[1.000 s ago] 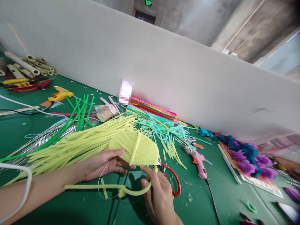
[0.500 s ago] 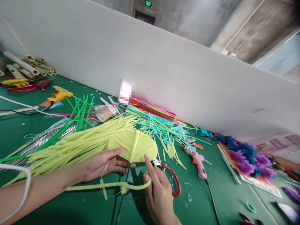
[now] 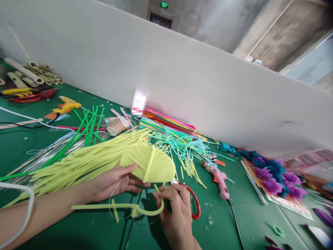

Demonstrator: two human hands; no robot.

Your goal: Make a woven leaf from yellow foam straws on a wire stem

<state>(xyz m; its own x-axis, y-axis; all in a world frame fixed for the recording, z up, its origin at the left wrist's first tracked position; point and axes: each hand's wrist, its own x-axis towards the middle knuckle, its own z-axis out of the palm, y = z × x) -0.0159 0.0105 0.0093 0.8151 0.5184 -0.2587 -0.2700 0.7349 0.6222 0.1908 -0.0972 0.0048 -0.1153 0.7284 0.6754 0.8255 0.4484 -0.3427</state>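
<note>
My left hand (image 3: 111,184) grips a yellow fan-shaped piece (image 3: 151,166) made of pipe cleaners, held just above the green table (image 3: 78,229). My right hand (image 3: 177,208) is curled, pinching the end of a yellow pipe cleaner (image 3: 122,207) that runs left under the fan. A thin wire loops near my left fingers. Red-handled scissors (image 3: 194,201) lie right behind my right hand.
A heap of yellow pipe cleaners (image 3: 85,159) lies left, green ones (image 3: 88,128) behind. A pink glue gun (image 3: 220,178), a yellow glue gun (image 3: 66,105), a twine spool (image 3: 117,125), bamboo tubes (image 3: 28,74) and purple-blue feathers (image 3: 273,173) lie about. A white partition (image 3: 182,80) bounds the back.
My right hand's fingers have curled shut on the pipe cleaner's end, bending it upward toward the fan. My left hand and the fan have barely moved.
</note>
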